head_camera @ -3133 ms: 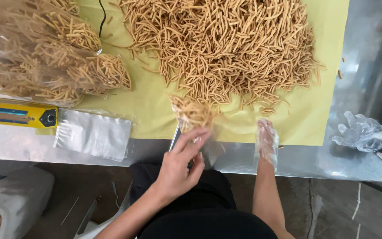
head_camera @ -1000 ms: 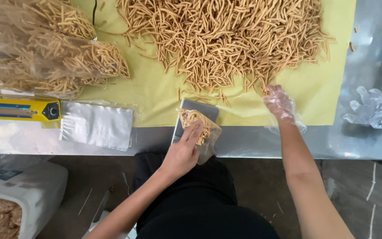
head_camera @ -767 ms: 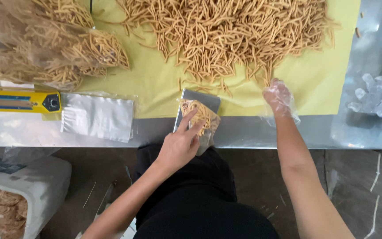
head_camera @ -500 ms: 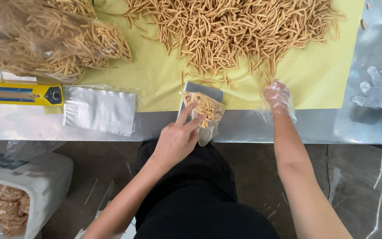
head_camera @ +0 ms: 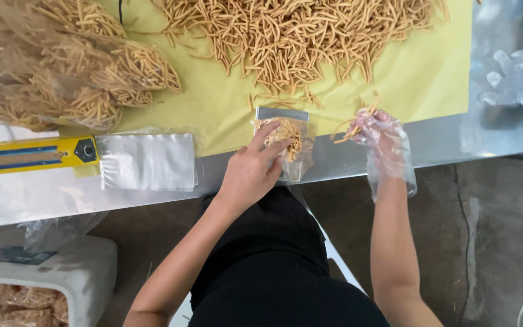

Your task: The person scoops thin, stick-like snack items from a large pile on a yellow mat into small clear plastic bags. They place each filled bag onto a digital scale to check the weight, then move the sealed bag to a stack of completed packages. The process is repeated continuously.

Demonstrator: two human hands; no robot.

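Where the metal tabletop [head_camera: 443,136] meets its near edge, the bare left hand [head_camera: 250,172] pinches a small clear pouch [head_camera: 286,142] half filled with thin tan snack sticks, thumb and fingers closed on its left side. That pouch stands on a small grey scale plate [head_camera: 281,114] at the near edge of the yellow sheet [head_camera: 419,79]. Just to its right, the right hand [head_camera: 379,136], covered by a loose clear plastic glove, holds a few sticks [head_camera: 349,128] in its closed fingertips above the sheet's near edge. Toward the near left edge lies a stack of empty clear pouches [head_camera: 148,161], with a yellow bar-shaped tool [head_camera: 31,155] touching its left end. Farther back, a big loose pile of snack sticks [head_camera: 298,33] spreads across the sheet, and filled bags [head_camera: 74,72] crowd the far left corner. Crumpled plastic gloves [head_camera: 516,77] sit by the right edge.
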